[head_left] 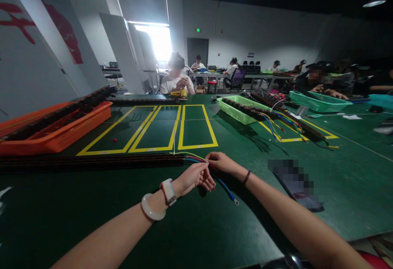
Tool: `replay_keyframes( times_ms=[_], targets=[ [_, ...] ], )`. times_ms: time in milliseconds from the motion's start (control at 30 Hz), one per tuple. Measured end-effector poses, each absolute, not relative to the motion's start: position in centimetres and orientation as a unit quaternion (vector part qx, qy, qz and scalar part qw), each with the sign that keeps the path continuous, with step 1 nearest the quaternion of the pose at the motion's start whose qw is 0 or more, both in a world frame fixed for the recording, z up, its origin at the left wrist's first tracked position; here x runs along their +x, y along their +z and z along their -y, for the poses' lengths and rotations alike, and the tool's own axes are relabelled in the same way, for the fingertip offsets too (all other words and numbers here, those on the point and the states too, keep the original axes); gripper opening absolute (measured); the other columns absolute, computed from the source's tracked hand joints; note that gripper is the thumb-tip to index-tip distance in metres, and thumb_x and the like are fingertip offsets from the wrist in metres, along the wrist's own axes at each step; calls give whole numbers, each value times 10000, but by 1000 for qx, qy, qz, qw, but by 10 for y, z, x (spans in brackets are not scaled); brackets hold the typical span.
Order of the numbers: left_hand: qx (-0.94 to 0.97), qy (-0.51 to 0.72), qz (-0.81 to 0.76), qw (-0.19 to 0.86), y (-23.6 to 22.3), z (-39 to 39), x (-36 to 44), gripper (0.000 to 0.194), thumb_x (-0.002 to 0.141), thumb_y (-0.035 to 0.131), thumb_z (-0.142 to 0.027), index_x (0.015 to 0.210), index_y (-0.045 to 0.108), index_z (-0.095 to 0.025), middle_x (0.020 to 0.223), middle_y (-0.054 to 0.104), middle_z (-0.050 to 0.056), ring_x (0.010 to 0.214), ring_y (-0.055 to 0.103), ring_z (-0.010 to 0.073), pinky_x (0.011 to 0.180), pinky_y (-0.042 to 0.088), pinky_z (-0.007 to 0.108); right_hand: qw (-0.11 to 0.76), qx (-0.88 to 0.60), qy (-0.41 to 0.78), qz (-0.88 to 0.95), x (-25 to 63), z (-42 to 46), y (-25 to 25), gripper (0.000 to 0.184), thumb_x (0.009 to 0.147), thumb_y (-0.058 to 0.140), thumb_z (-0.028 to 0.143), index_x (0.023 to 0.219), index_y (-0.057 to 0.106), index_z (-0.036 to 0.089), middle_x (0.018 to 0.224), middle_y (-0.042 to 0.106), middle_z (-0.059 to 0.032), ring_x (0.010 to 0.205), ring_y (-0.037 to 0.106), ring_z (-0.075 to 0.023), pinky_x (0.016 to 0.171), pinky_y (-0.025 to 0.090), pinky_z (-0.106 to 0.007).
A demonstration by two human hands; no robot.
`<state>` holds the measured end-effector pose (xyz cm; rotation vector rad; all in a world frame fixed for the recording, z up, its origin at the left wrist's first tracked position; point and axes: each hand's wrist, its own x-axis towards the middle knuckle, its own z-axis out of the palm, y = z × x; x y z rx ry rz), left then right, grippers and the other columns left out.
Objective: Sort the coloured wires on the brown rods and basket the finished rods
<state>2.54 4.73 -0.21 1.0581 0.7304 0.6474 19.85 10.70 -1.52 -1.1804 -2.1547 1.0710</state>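
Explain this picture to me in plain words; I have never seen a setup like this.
There is no robot here: the two bare hands belong to a person wearing a camera on the head. This single picture comes from that camera, looking forward and down.

The left hand and right hand meet at thin coloured wires coming out of a long dark bundle. The fingers hide exactly how they grip. A blue wire ends in a metal ring.

All this lies on a green table marked with yellow tape. Around it are an orange basket, a light green basket and, to the right, a dark, partly blurred flat object. Other people work farther back.
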Motion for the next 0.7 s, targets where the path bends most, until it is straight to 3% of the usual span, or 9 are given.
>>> replay_keyframes(
  times_ms=[200,300,500,600,700],
  targets=[
    [481,300,-340,750,-1,-46,27,387,866,427,-490,705,452,-138,652,653,124,585,652,205,524,494,274,191,-427,433,770,194,-100,-12,294,805,506,329,891,670,101,587,535,21,498,429,-73,486,323,-175],
    [473,303,-338,755,0,-47,27,440,855,415,-550,713,462,-135,669,659,138,602,656,211,544,499,284,192,-444,401,778,190,-96,-10,231,777,546,292,802,666,96,582,540,24,505,432,-69,485,301,-172],
    [432,316,-351,769,1,-47,27,439,898,363,-499,719,489,-118,734,664,173,680,669,216,640,511,298,204,-459,112,858,182,-85,-1,238,827,568,249,645,651,121,642,575,-12,633,441,-99,617,289,-232],
    [402,329,-355,777,1,-47,27,417,912,363,-453,765,526,-99,714,655,153,672,667,210,694,517,327,192,-442,-25,876,180,-79,4,236,855,553,215,656,667,160,685,590,-29,713,434,-134,690,265,-277],
    [376,352,-336,788,-1,-48,28,340,910,411,-397,884,555,-91,777,666,137,695,660,199,727,518,353,169,-420,-88,887,178,-74,8,222,879,535,234,721,677,170,714,588,-43,728,425,-151,700,255,-295]
  ],
)
